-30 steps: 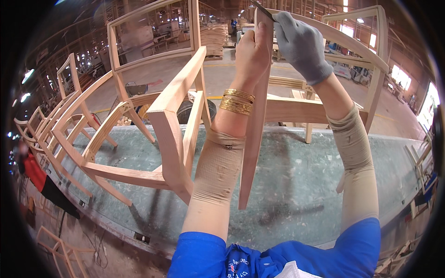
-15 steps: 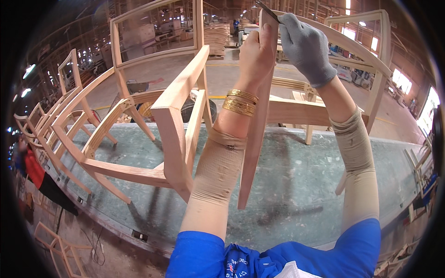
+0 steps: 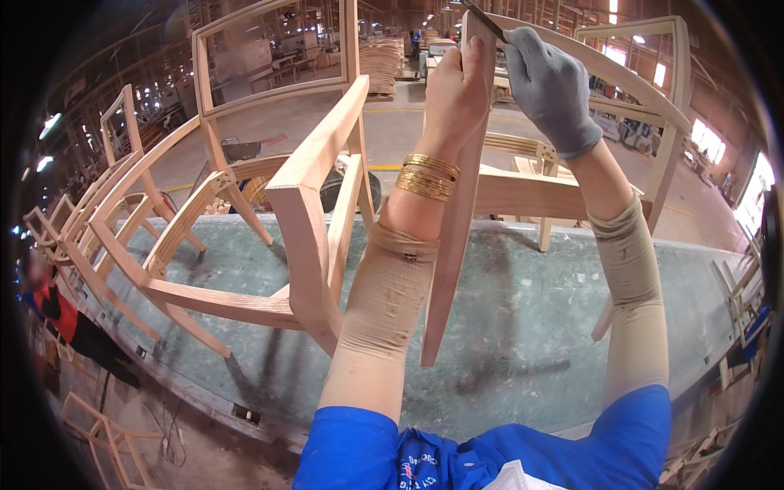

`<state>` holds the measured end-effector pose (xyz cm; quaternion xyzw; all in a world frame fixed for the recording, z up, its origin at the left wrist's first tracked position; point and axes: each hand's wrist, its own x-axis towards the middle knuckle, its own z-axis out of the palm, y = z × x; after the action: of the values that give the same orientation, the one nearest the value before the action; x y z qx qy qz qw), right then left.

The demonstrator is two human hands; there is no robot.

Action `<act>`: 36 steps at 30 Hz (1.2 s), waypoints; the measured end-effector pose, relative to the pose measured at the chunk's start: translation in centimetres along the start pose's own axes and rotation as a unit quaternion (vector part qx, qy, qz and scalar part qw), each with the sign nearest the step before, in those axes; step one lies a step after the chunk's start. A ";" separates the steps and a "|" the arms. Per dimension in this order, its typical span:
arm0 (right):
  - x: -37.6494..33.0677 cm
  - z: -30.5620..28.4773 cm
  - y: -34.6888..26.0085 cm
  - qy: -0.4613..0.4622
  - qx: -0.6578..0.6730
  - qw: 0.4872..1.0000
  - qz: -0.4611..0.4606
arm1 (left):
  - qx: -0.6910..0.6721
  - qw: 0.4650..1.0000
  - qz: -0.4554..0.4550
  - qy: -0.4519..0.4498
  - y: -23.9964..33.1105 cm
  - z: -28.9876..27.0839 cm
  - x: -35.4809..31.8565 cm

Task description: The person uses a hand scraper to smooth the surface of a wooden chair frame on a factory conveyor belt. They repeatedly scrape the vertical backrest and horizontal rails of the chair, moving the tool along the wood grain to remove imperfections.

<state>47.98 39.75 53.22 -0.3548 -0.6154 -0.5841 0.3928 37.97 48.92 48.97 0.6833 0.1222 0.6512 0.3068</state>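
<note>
Here's the bare left hand (image 3: 454,100), its grip wrapped round the wooden post (image 3: 451,265) near the top, that post slanting up over the green counter (image 3: 523,327), and the gloved right hand (image 3: 551,94), grip pinching a slim dark tool (image 3: 487,24), has it right at the post's upper end, a pale chair frame (image 3: 299,237) standing to the left

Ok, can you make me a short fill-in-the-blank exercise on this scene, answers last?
1. The right hand, holding the thin dark tool, wears a fabric glove coloured ____.
2. The bare ____ hand grips the long pale wooden piece.
3. The stacked round bangles worn below that hand are coloured ____.
Missing words: grey; left; gold.
</note>
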 end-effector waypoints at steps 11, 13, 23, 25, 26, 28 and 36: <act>0.2 0.5 0.1 0.011 0.027 1.000 0.002 | -0.028 1.000 -0.006 -0.003 -0.1 -0.1 0.3; 1.0 0.6 -0.3 -0.009 0.024 1.000 0.011 | -0.022 1.000 -0.003 -0.005 -0.2 0.1 0.3; 0.6 -0.7 -0.1 -0.010 0.053 0.998 0.036 | -0.027 1.000 0.006 -0.015 0.2 -0.2 0.0; 1.0 -1.2 -0.6 0.017 0.107 0.991 0.072 | -0.026 0.999 0.017 -0.025 0.1 -0.5 -0.3; 1.1 -1.2 -0.6 0.021 0.101 0.992 0.068 | -0.023 0.999 0.015 -0.020 0.1 -0.4 -0.2; 1.2 -1.0 -0.5 0.027 0.085 0.994 0.060 | -0.019 1.000 0.010 -0.010 0.2 -0.2 -0.1; 0.9 -0.3 -0.1 -0.021 0.041 0.998 0.043 | -0.030 0.999 -0.017 -0.027 0.4 -0.2 -0.1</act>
<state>47.56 39.40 53.95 -0.3766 -0.6312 -0.5333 0.4187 37.63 48.56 49.13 0.6889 0.1057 0.6304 0.3420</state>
